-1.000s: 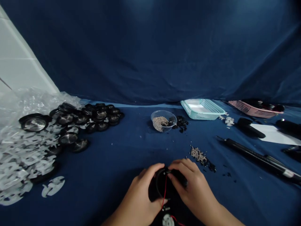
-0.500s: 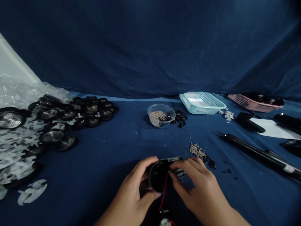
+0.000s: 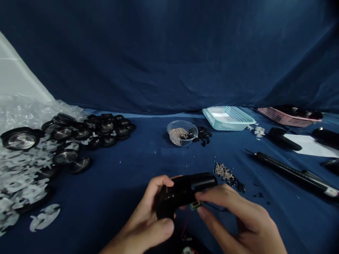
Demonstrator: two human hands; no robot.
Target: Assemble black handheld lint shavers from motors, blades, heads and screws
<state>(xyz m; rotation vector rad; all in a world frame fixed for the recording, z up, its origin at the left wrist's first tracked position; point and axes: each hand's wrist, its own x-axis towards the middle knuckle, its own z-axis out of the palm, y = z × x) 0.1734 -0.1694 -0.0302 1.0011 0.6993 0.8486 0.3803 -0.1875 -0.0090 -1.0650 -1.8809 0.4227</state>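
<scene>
Small-parts assembly workshop, blue cloth-covered bench [image 3: 127, 187], heaped round black housings [image 3: 106, 127], teal plastic basket [image 3: 239, 126]

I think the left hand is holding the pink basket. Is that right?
No, the left hand is holding a black plastic casing, not the pink basket, which sits at the back on the blue cloth. The head view shows this.

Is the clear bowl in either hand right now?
No, the clear bowl sits on the blue cloth, well beyond the left hand and right hand.

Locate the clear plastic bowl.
In the head view, the clear plastic bowl sits toward the back, just left of the black scraps and the light blue basket.
</scene>
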